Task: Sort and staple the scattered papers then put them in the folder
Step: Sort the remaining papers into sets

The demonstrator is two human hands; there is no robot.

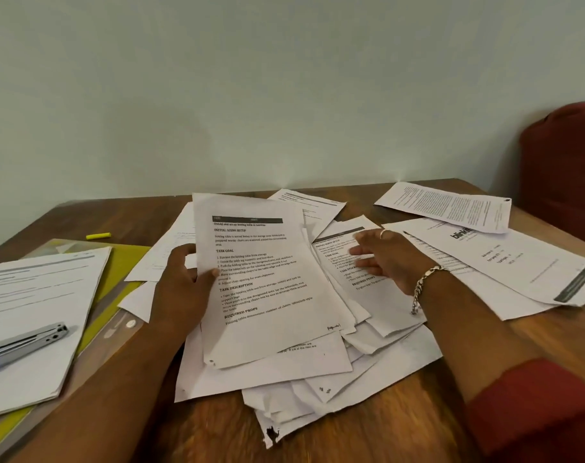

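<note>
The left hand (181, 282) grips a small sheaf of printed sheets (267, 279) by its left edge, thumb on the front and fingers curled behind, holding it tilted up above the loose heap of papers (318, 372) that covers the middle of the table (368, 439). The right hand (384, 255) lies flat with straight fingers on a printed page (348, 259) in the heap just right of the held sheaf, holding nothing; a ring shows on one finger and a chain bracelet (425, 282) hangs at the wrist. A torn, dark-marked corner of one sheet juts toward the near edge.

Toward the right edge lie more sheets: one with a bold logo (505, 262) and, behind it near the far right corner, a densely printed page (448, 205) overlapping its top. Along the left edge sits a yellow folder (124, 262) under a clear sleeve with a white snap button (130, 324). A neat stack of pages (37, 312) rests on the folder, and a metal stapler (27, 342) lies on that stack. A yellow highlighter (98, 235) lies beyond the folder, toward the far left corner. A red upholstered seat (565, 168) stands past the table's far right corner, against the pale wall.
</note>
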